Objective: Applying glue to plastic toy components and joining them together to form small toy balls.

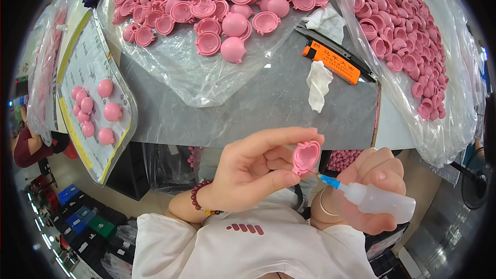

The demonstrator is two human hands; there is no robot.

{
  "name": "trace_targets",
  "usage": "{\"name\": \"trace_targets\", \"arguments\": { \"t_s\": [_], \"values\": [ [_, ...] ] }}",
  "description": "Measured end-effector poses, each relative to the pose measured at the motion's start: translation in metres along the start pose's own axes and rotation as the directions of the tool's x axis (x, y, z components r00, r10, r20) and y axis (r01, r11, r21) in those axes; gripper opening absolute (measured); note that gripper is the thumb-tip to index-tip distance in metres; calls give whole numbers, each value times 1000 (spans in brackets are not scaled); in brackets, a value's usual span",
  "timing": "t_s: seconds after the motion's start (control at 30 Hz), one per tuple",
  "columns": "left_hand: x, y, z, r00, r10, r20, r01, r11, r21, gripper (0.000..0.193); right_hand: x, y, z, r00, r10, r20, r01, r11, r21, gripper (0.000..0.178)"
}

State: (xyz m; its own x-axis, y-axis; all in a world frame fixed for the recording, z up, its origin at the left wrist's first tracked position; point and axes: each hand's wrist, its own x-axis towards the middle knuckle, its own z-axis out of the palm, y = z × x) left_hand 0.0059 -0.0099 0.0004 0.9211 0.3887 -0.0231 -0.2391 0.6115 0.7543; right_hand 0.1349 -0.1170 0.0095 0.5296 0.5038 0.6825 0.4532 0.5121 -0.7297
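Observation:
Between the thumb and fingers of my left hand (253,170) is a pink plastic half-shell (307,156), its hollow side showing. My right hand (380,181) grips a translucent squeeze bottle (385,202) with a blue needle tip (329,181). The thin needle points at the lower edge of the half-shell; whether it touches cannot be made out. Both hands are held just in front of the table's near edge. Beyond them, loose pink half-shells and round pink balls (233,50) lie on a clear plastic sheet (201,85).
An orange utility knife (333,62) and crumpled white tissue (319,87) lie on the grey table (248,113). At the right is a large bag of small pink shells (403,41). To the left, several pink balls (112,111) rest on a paper-covered tray (85,75).

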Motion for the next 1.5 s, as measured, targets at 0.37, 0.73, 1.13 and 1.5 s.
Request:
{"name": "trace_targets", "arguments": {
  "t_s": [0.37, 0.73, 1.13, 1.5],
  "values": [
    [1, -1, -2, 999, 38, 30, -38, 999, -16, 40, 1, -5, 0, 996, 44, 80, -41, 998, -44, 61],
    [-2, 1, 1, 1000, 15, 2, -15, 999, -36, 41, 1, -5, 4, 999, 28, 16, -26, 996, -83, 64],
    [-3, 3, -3, 995, 80, 53, -85, 991, 106, 41, 3, -2, 6, 999, -43, -31, 40, 994, -103, 60],
    [-1, 0, -2, 979, 205, 2, -202, 959, 197, 39, -2, -4, -3, 996, -70, 52, 77, 983, -165, 57]
  ]
}}
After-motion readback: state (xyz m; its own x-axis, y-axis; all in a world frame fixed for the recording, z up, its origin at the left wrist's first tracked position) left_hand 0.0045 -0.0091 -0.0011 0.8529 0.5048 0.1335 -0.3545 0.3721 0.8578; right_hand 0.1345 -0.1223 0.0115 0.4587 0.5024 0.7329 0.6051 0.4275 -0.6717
